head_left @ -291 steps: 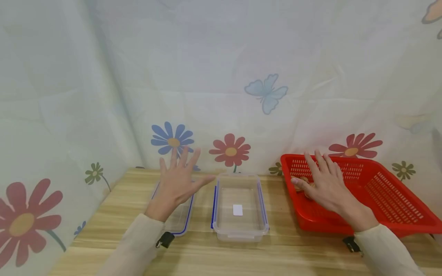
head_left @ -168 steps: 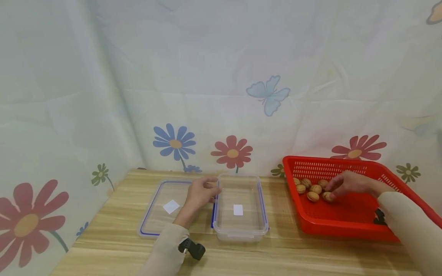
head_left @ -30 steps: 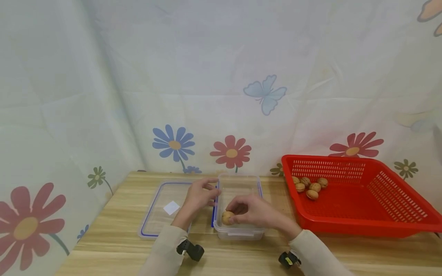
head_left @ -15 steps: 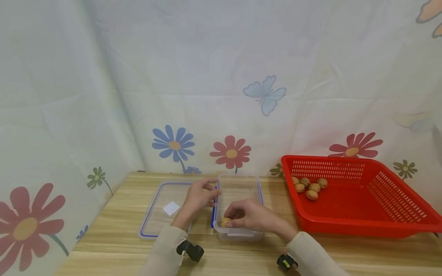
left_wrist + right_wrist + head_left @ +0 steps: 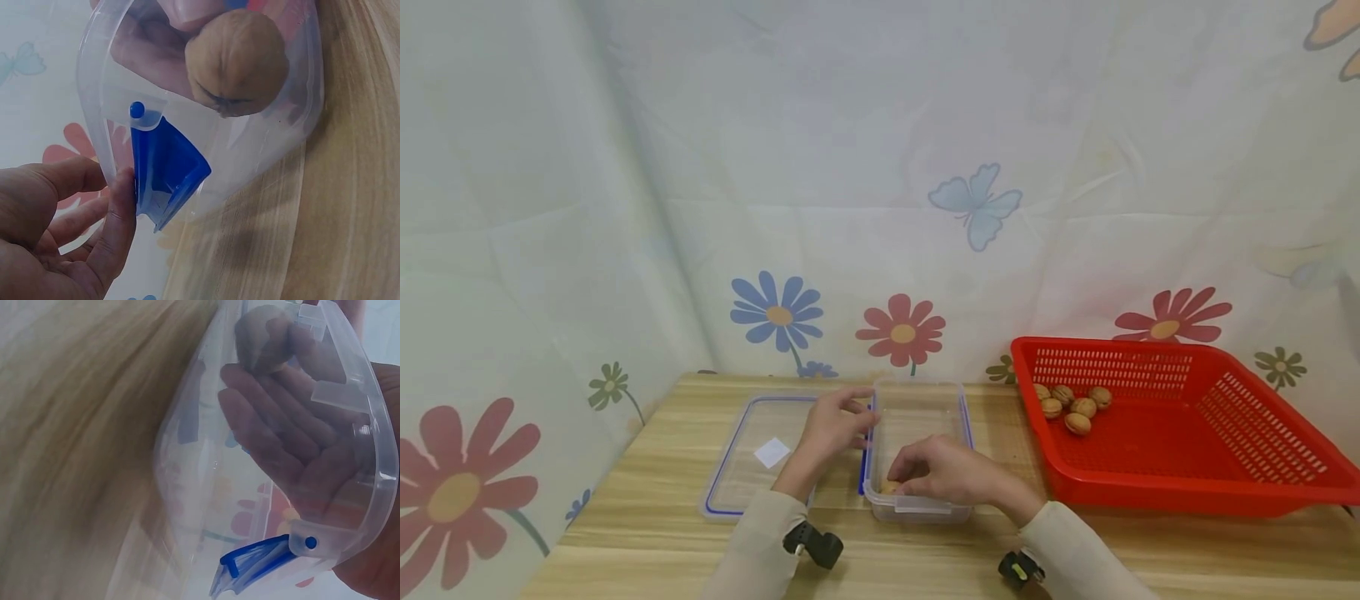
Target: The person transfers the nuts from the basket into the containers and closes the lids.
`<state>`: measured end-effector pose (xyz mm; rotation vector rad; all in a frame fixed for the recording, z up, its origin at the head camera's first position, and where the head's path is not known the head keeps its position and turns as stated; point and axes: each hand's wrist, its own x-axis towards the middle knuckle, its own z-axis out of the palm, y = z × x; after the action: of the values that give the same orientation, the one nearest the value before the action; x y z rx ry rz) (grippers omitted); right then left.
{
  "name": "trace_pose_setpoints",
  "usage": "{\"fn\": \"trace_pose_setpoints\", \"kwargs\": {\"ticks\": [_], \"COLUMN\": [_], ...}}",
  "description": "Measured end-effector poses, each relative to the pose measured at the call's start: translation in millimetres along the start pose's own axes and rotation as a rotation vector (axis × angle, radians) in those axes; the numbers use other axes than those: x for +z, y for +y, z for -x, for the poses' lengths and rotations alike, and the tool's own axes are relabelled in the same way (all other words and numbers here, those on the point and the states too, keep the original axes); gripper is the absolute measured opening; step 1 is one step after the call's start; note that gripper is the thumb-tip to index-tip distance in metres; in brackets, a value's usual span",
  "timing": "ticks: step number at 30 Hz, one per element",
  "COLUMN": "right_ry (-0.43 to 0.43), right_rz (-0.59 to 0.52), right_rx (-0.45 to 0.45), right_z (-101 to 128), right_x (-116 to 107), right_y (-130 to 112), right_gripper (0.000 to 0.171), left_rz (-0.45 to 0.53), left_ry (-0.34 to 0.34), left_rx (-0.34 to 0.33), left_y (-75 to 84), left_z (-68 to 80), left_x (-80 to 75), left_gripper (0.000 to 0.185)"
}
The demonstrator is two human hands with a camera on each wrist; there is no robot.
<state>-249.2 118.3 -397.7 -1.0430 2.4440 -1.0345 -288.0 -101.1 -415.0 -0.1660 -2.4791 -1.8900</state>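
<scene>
A walnut is pinched by my right hand, low inside the clear plastic food container, in its near left corner. In the right wrist view the walnut shows through the container wall, held at the fingertips. My left hand grips the container's left rim. In the left wrist view its fingers lie by the blue latch. The container stands upright without its lid. The lid, clear with a blue seal, lies flat on the left, partly behind my left arm.
A red plastic basket stands to the right, with several walnuts in its left part. Everything stands on a wood-grain table. A flower-printed curtain hangs behind its back edge.
Earlier my right hand was at the basket; it has since brought one walnut over to the container. Over the last second the walnut has gone lower inside. My left hand stays at the rim.
</scene>
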Motion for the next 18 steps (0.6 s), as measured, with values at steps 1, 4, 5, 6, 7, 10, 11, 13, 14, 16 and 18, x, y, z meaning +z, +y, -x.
{"fn": "trace_pose_setpoints", "kwargs": {"ticks": [1, 4, 5, 6, 7, 10, 11, 13, 14, 16, 18], "right_ry": [-0.006, -0.02, -0.023, -0.026, -0.026, -0.027, -0.025, -0.021, -0.018, -0.013, -0.007], "right_rz": [0.008, 0.029, 0.029, 0.031, 0.031, 0.027, 0.026, 0.023, 0.022, 0.02, 0.016], "right_rx": [0.002, 0.004, 0.004, -0.002, -0.004, -0.014, -0.016, -0.012, -0.01, -0.006, -0.003], "right_z": [-0.4, -2.2, -2.5, -2.7, -3.0, -3.2, -3.0, -3.1, -3.0, -2.9, -2.4], "right_x": [0.1, 0.3, 0.3, 0.3, 0.4, 0.4, 0.4, 0.7, 0.8, 1.1, 1.2], "right_y": [0.2, 1.7, 2.4, 2.8, 3.5, 4.5, 4.7, 5.1, 5.0, 5.2, 5.2], "right_gripper": [0.013, 0.012, 0.012, 0.012, 0.011, 0.011, 0.011, 0.011, 0.011, 0.011, 0.011], "left_rz": [0.001, -0.001, 0.0, 0.0, 0.0, 0.0, 0.001, 0.004, 0.004, 0.008, 0.01], "left_ry": [-0.001, -0.003, -0.003, -0.003, -0.003, -0.005, -0.006, -0.008, -0.008, -0.009, -0.011], "left_rx": [0.001, 0.001, -0.001, -0.002, -0.001, 0.003, 0.004, 0.009, 0.011, 0.011, 0.016], "left_y": [0.3, 1.0, 1.1, 1.2, 1.5, 1.8, 1.7, 1.5, 1.3, 0.4, 0.0], "left_z": [0.5, 1.2, 1.1, 1.0, 1.0, 0.8, 0.8, 0.8, 0.8, 0.7, 0.9], "left_x": [-0.1, -0.2, -0.2, -0.2, -0.3, -0.6, -0.6, -0.7, -0.7, -0.6, -0.3], "left_gripper": [0.046, 0.045, 0.045, 0.045, 0.045, 0.045, 0.045, 0.046, 0.045, 0.045, 0.046]}}
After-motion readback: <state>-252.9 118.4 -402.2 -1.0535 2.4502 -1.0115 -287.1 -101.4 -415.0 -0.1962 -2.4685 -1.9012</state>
